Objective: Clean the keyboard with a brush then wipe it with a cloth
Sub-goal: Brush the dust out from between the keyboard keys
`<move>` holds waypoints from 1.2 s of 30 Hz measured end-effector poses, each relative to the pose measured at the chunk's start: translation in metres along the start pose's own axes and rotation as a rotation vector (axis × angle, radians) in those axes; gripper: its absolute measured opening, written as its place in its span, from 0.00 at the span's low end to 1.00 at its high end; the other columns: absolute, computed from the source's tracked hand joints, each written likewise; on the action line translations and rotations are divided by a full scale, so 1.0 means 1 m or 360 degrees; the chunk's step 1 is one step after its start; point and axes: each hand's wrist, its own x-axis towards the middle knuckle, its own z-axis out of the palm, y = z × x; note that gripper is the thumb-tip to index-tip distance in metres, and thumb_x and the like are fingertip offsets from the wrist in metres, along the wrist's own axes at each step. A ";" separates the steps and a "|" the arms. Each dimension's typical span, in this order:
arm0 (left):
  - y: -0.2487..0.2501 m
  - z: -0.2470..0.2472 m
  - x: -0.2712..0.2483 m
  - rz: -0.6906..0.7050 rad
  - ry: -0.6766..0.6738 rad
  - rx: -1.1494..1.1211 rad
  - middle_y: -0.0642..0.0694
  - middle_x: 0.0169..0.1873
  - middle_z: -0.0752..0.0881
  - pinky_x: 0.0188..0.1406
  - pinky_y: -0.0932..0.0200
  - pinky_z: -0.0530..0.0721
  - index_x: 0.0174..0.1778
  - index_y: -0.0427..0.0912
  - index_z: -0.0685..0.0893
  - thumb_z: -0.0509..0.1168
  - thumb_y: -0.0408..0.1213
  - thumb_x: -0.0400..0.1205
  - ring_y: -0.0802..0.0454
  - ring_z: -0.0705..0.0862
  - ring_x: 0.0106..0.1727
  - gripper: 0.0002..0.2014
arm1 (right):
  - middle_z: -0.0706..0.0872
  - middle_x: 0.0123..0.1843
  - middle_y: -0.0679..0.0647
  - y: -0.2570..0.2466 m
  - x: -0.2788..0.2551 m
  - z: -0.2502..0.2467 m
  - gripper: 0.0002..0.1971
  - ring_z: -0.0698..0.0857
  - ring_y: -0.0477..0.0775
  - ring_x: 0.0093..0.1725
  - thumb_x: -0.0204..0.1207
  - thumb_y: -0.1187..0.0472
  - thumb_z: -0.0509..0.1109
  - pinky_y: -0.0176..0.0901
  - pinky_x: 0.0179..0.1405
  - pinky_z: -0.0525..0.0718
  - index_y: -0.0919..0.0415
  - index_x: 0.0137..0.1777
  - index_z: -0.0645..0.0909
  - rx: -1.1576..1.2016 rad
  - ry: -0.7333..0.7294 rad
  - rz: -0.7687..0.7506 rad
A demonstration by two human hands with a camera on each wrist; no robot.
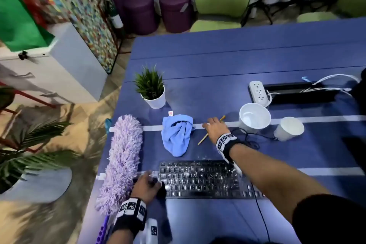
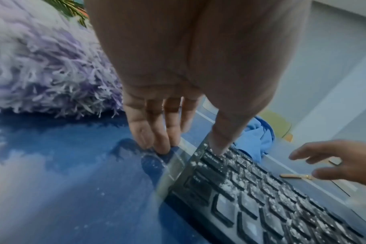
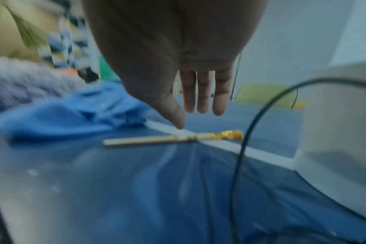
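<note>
A black keyboard (image 1: 206,179) dusted with white powder lies near the table's front edge, also seen as the keyboard (image 2: 261,198) close up. My left hand (image 1: 145,185) rests at its left end, thumb on the corner keys and straight fingers (image 2: 157,132) touching the table. A thin wooden brush (image 1: 211,130) with a gold ferrule lies behind the keyboard; the brush (image 3: 173,138) sits just below my right hand (image 3: 190,115), which hovers open above it without touching. A crumpled blue cloth (image 1: 177,134) lies left of the brush.
A purple fluffy duster (image 1: 122,160) lies along the table's left edge. A potted plant (image 1: 151,89), a white bowl (image 1: 254,118), a paper cup (image 1: 289,128) and a power strip (image 1: 259,92) stand behind. The keyboard's black cable (image 3: 240,148) loops near the bowl.
</note>
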 end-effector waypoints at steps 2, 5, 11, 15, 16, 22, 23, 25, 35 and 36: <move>0.000 -0.001 0.002 -0.0017 -0.0035 -0.0012 0.40 0.60 0.84 0.64 0.56 0.78 0.72 0.41 0.71 0.70 0.46 0.75 0.42 0.83 0.61 0.30 | 0.80 0.65 0.61 0.001 0.005 0.003 0.17 0.73 0.64 0.68 0.84 0.66 0.51 0.56 0.61 0.75 0.59 0.68 0.76 -0.0073 -0.0093 0.0021; -0.004 -0.005 -0.001 -0.0033 -0.0152 -0.0030 0.41 0.61 0.84 0.66 0.55 0.78 0.72 0.44 0.72 0.69 0.54 0.72 0.45 0.84 0.61 0.34 | 0.79 0.66 0.61 0.007 0.007 0.011 0.17 0.73 0.64 0.68 0.84 0.66 0.52 0.58 0.61 0.74 0.61 0.68 0.75 -0.0186 -0.0134 -0.0102; -0.007 -0.005 -0.006 -0.0007 -0.0195 -0.0079 0.44 0.61 0.82 0.65 0.54 0.80 0.71 0.44 0.73 0.71 0.45 0.76 0.48 0.85 0.57 0.28 | 0.85 0.48 0.61 0.014 0.000 0.001 0.06 0.82 0.65 0.50 0.81 0.64 0.59 0.57 0.48 0.75 0.59 0.55 0.75 0.0170 0.0271 -0.0358; -0.001 -0.004 -0.009 0.0020 -0.0258 -0.0276 0.46 0.54 0.81 0.55 0.61 0.78 0.69 0.44 0.71 0.74 0.33 0.74 0.50 0.82 0.52 0.29 | 0.86 0.49 0.57 0.018 -0.044 -0.039 0.08 0.84 0.58 0.45 0.84 0.58 0.58 0.47 0.47 0.79 0.57 0.60 0.73 0.1191 0.0829 -0.0010; 0.001 -0.003 -0.009 -0.0006 -0.0276 -0.0347 0.45 0.54 0.81 0.54 0.60 0.78 0.70 0.44 0.70 0.75 0.30 0.73 0.49 0.82 0.51 0.31 | 0.86 0.50 0.56 0.026 -0.062 -0.040 0.08 0.85 0.53 0.45 0.84 0.58 0.60 0.44 0.48 0.80 0.56 0.61 0.73 0.1402 0.0970 0.0152; -0.008 0.009 0.009 -0.0006 -0.0276 -0.0349 0.43 0.53 0.88 0.50 0.52 0.87 0.56 0.45 0.79 0.86 0.36 0.56 0.51 0.87 0.44 0.34 | 0.89 0.44 0.61 0.083 -0.184 0.022 0.12 0.87 0.41 0.35 0.82 0.61 0.61 0.46 0.41 0.88 0.39 0.47 0.68 0.2114 0.1392 0.1384; -0.013 0.014 0.015 0.0006 -0.0258 -0.0313 0.46 0.51 0.89 0.53 0.48 0.87 0.54 0.48 0.81 0.87 0.44 0.51 0.50 0.88 0.46 0.36 | 0.89 0.44 0.60 0.087 -0.201 0.032 0.11 0.87 0.45 0.35 0.81 0.59 0.63 0.57 0.44 0.89 0.38 0.47 0.68 0.2101 0.1373 0.1517; -0.018 0.021 0.022 0.0029 -0.0191 -0.0119 0.50 0.52 0.85 0.57 0.48 0.85 0.56 0.50 0.80 0.86 0.50 0.49 0.48 0.86 0.51 0.39 | 0.89 0.42 0.61 0.090 -0.230 0.053 0.12 0.86 0.48 0.32 0.78 0.58 0.66 0.65 0.47 0.87 0.38 0.46 0.68 0.2035 0.1349 0.1645; -0.018 0.015 0.006 0.0042 -0.0239 -0.0106 0.52 0.42 0.90 0.53 0.54 0.84 0.51 0.47 0.79 0.84 0.47 0.53 0.51 0.88 0.44 0.33 | 0.83 0.40 0.54 0.070 -0.275 0.065 0.17 0.81 0.63 0.47 0.79 0.48 0.60 0.54 0.51 0.79 0.61 0.46 0.83 0.1334 0.1014 0.1202; -0.021 0.015 0.006 0.0035 -0.0199 -0.0166 0.51 0.42 0.90 0.54 0.52 0.85 0.52 0.47 0.78 0.85 0.45 0.53 0.51 0.88 0.44 0.33 | 0.85 0.38 0.53 0.069 -0.275 0.063 0.16 0.83 0.63 0.46 0.80 0.48 0.60 0.51 0.48 0.79 0.59 0.45 0.83 0.1325 0.0963 0.1161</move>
